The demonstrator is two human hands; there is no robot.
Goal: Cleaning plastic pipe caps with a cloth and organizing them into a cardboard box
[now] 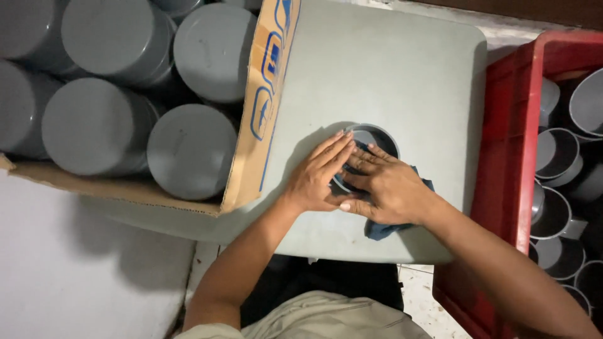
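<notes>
A grey round cap-like pipe fitting (375,137) stands open side up on a grey table top (389,69). My left hand (317,176) grips its left rim with the fingers laid along the edge. My right hand (389,191) presses a dark blue cloth (384,230) into and over the fitting's near rim. The cloth's end sticks out under my right palm. Both hands hide the near half of the fitting.
A cardboard box (251,125) at the left holds several grey round fittings (188,150) with closed ends up. A red plastic crate (502,157) at the right holds several more grey fittings (556,154), open side up. A white surface lies at the lower left.
</notes>
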